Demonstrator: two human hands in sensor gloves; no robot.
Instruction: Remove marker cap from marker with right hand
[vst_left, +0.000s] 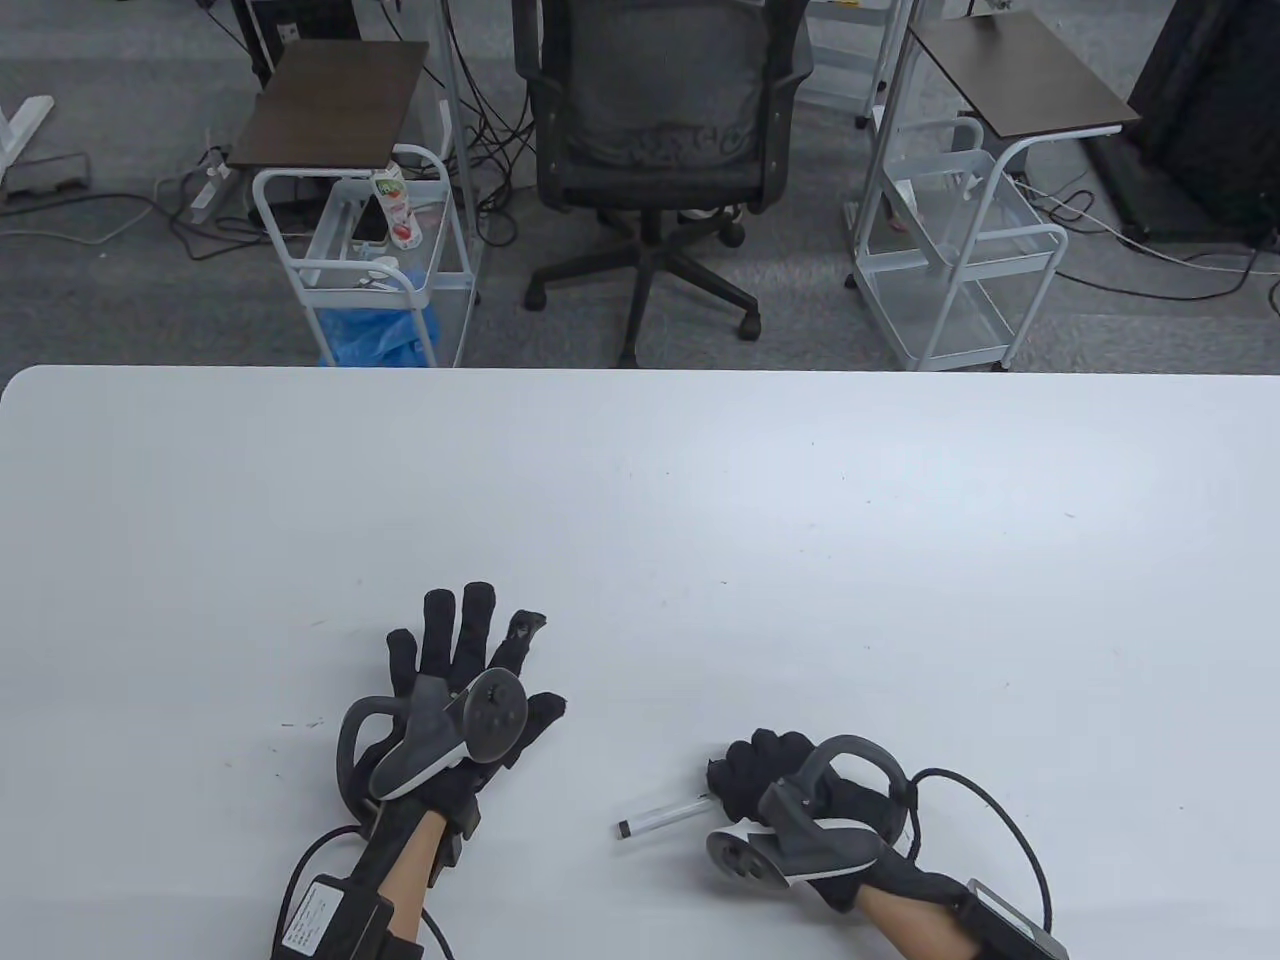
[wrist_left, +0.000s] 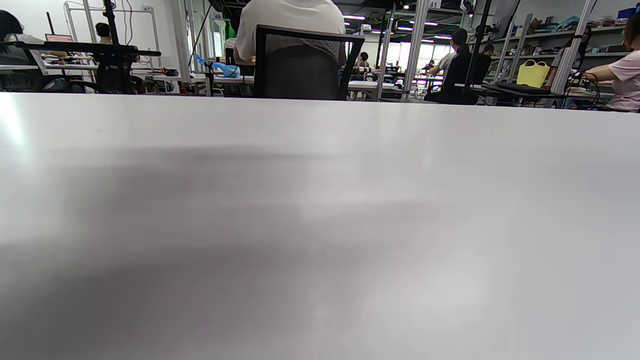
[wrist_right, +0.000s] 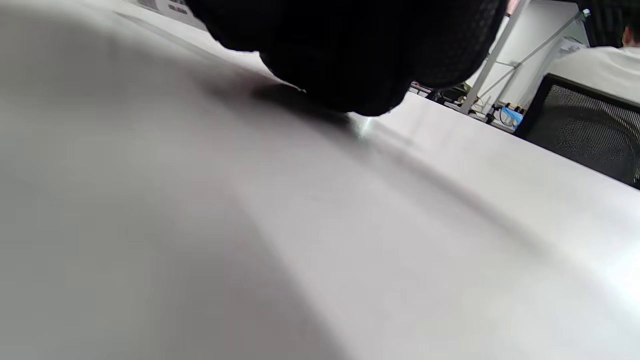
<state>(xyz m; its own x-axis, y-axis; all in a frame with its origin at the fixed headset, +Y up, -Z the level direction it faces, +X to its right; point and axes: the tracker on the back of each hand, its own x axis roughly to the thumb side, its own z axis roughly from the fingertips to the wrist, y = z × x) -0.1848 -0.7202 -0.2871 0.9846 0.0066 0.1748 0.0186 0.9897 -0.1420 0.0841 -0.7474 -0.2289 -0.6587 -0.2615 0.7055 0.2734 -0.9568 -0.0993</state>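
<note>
A white marker (vst_left: 662, 814) lies on the white table (vst_left: 700, 520) near the front edge, with a dark tip at its left end. My right hand (vst_left: 748, 775) is curled over the marker's right end and grips it; that end and any cap are hidden under the fingers. In the right wrist view the black gloved fingers (wrist_right: 350, 55) press down on the table, and a small glint of the marker (wrist_right: 364, 128) shows beneath them. My left hand (vst_left: 478, 655) rests flat on the table to the left, fingers spread, holding nothing, well apart from the marker.
Beyond the table's far edge stand an office chair (vst_left: 660, 120) and two white wire carts (vst_left: 370, 260) (vst_left: 960, 260). The left wrist view shows only bare tabletop (wrist_left: 320, 225) and the room behind it.
</note>
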